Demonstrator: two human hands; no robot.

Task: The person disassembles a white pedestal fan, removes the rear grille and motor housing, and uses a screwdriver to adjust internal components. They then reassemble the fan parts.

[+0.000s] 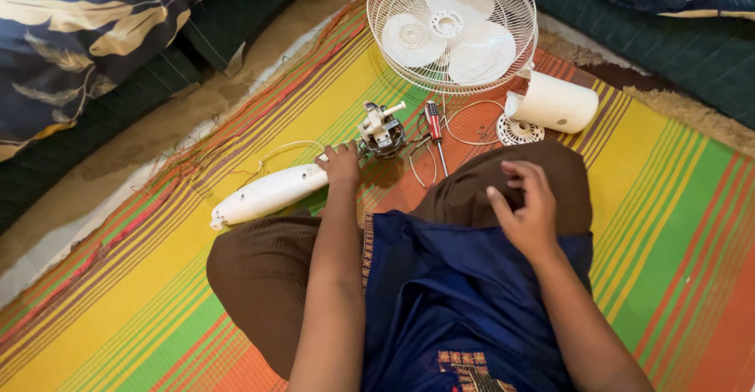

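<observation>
My left hand [340, 164] rests on the upper end of a white fan stand pole [267, 194] lying on the striped mat, fingers curled over it just below the bare fan motor [382, 129]. My right hand [528, 207] hovers over my brown-clad knee with fingers bent and apart; whether it pinches something small I cannot tell. A red-handled screwdriver [434, 128] lies right of the motor. The white fan grille with blades [452, 26] lies at the top centre.
A white motor housing [557, 103] and a small round vented cap [519, 132] lie to the right of the screwdriver, with thin white wires [464, 125] looping between. Dark green cushions [692, 46] with patterned blue covers border the colourful striped mat [157, 282].
</observation>
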